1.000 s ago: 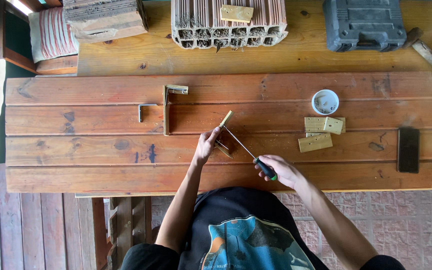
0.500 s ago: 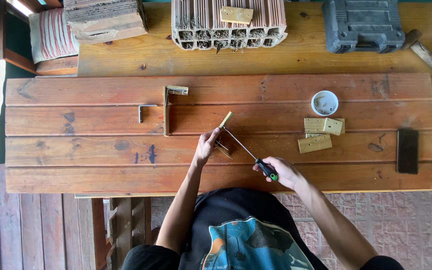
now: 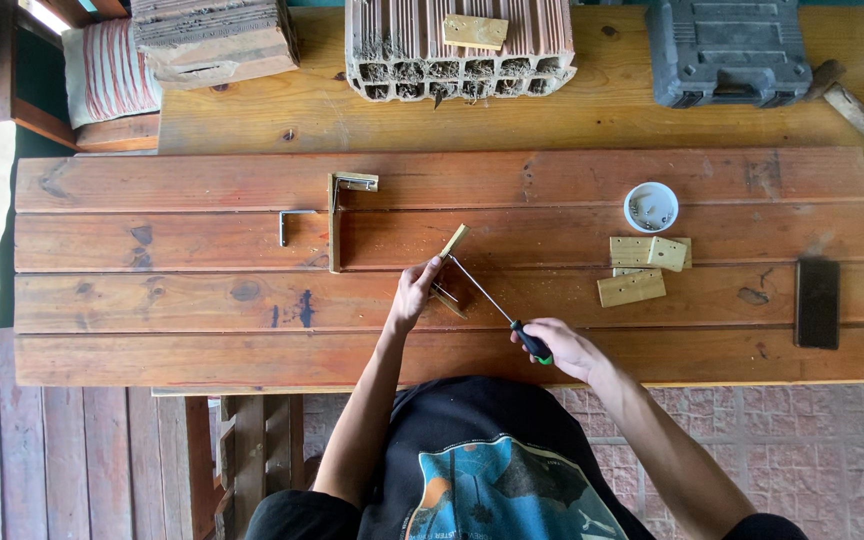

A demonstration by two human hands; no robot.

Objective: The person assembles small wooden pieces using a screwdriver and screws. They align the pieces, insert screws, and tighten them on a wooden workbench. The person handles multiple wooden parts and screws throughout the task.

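Here, largest first: your bench [image 3: 152, 330] of reddish planks carries a hollow clay brick [image 3: 457, 50], a grey tool case [image 3: 727, 50], a black phone [image 3: 818, 303], three pale wood blocks [image 3: 642, 265] and a white cup [image 3: 651, 206]. Your left hand [image 3: 415, 293] pinches the small wooden piece [image 3: 449, 270] at mid-bench. Your right hand [image 3: 564, 348] grips the screwdriver [image 3: 500, 308], its tip touching that piece.

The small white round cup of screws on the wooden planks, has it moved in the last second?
No. The small white round cup sits in the same spot beside the pale wooden blocks.
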